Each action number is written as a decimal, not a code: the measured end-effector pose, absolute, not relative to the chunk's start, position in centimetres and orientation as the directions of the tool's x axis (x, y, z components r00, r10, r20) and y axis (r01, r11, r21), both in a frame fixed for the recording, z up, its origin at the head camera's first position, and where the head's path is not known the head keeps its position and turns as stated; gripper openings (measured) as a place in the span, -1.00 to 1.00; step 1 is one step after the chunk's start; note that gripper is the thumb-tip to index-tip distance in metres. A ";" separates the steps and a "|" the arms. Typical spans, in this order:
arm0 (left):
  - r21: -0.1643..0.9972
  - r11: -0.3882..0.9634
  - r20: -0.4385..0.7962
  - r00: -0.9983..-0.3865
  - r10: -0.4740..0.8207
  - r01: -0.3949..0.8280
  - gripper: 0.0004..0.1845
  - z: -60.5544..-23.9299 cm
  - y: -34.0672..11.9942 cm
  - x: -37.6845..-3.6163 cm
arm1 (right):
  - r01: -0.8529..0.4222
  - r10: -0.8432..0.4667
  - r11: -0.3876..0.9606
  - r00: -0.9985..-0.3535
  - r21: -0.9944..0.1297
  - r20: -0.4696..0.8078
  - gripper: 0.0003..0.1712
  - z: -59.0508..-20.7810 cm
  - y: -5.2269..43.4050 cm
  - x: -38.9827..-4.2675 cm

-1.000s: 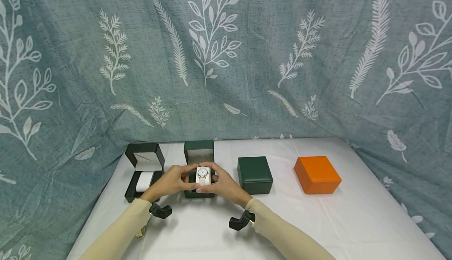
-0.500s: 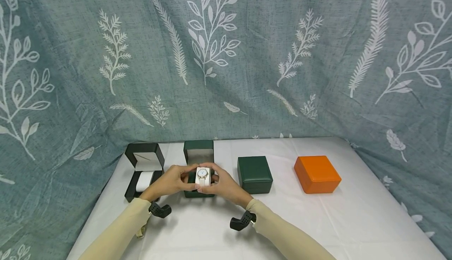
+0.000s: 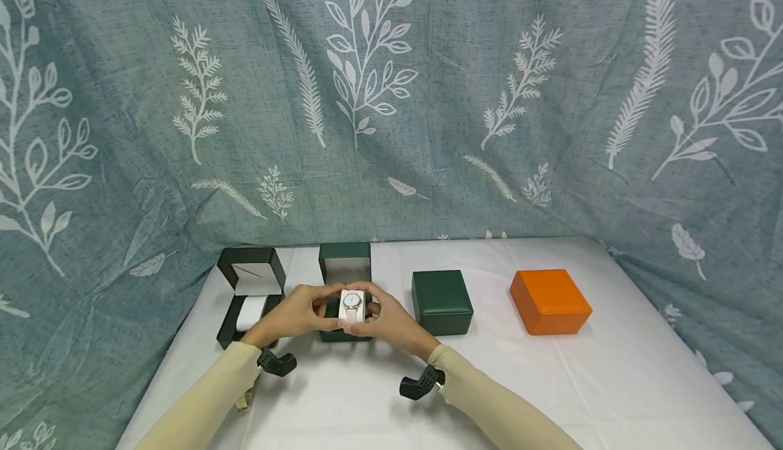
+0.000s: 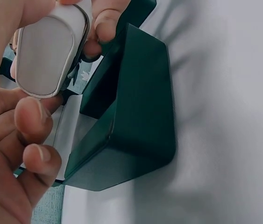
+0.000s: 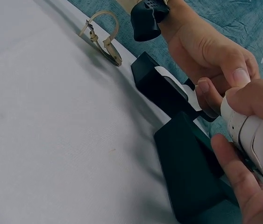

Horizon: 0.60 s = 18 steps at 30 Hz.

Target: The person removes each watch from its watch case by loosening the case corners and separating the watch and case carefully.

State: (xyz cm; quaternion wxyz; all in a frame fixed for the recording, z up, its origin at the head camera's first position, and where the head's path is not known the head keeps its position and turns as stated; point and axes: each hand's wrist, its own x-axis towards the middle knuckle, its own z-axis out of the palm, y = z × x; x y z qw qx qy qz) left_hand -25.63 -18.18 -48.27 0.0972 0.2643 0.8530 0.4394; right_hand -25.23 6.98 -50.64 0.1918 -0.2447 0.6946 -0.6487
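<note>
Since a second ago our hands have barely shifted; our left hand (image 3: 298,314) and right hand (image 3: 391,322) together pinch the white watch on its cushion (image 3: 352,305), held just above the open green box (image 3: 345,270); beside it sit an open black box (image 3: 251,291), a closed green box (image 3: 442,302), an orange box (image 3: 550,302); no writing is readable.

head view above, wrist views close
</note>
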 end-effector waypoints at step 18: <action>0.793 0.467 0.093 -0.835 0.542 0.391 -0.16 -48.4 -18.1 -26.1 | -0.039 -0.597 -0.049 -0.800 -0.998 0.060 -0.14 -50.8 6.9 -25.5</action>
